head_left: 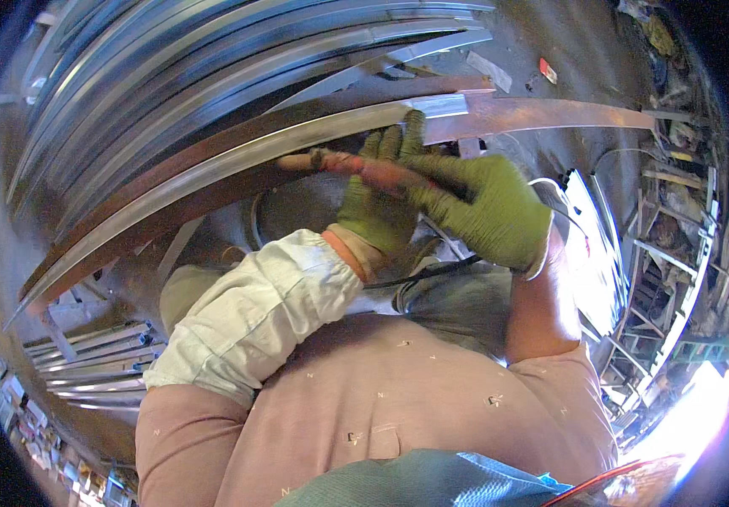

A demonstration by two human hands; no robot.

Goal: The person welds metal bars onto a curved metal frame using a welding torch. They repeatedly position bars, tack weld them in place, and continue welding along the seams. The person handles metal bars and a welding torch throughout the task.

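My right hand (491, 207), in a green glove, is closed around a reddish, worn-looking handle (385, 176) with a pale orange-brown end pointing left. It may be a welding electrode holder; motion blur hides its detail. Underneath it is my left hand (377, 215), gloved in green with a white sleeve (259, 304) over the forearm. The left fingers stretch away from me, apart, with their tips at the near edge of a long silvery metal bar (254, 152). The handle crosses in front of these fingers and partly hides them.
A flat brown metal strip (550, 117) extends right from the bar's end. Beyond lie several long metal profiles (212, 63). More metal lengths (98, 367) are stacked at left. A black cable (432, 272) runs below my hands. Metal frames (668, 262) stand at right.
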